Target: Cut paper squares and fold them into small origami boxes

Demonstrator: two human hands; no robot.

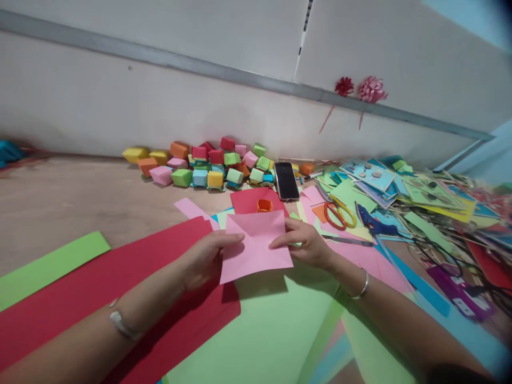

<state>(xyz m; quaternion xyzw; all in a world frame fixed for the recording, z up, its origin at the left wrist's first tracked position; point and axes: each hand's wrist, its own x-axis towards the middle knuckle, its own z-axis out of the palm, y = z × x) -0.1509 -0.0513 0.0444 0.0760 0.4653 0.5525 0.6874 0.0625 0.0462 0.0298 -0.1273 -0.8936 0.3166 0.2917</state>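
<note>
A square of pink paper (258,248) with faint crease lines is held up between my two hands. My left hand (206,256) pinches its left edge, thumb on top and the other fingers hidden beneath. On the right edge, my right hand (306,242) grips the sheet with fingers over its face. Below the paper lies a large light green sheet (276,325), with red paper (172,250) to its left. Just behind the pink square is a small orange folded paper piece (264,205) on a red sheet (248,198).
Several small coloured paper boxes (216,160) stand along the wall. A phone (286,181) lies beside them. Scissors (340,213), a blue glue gun (376,221), a purple power strip (460,293) and piled paper cards (370,176) crowd the right. Two paper flowers (372,89) hang on the wall.
</note>
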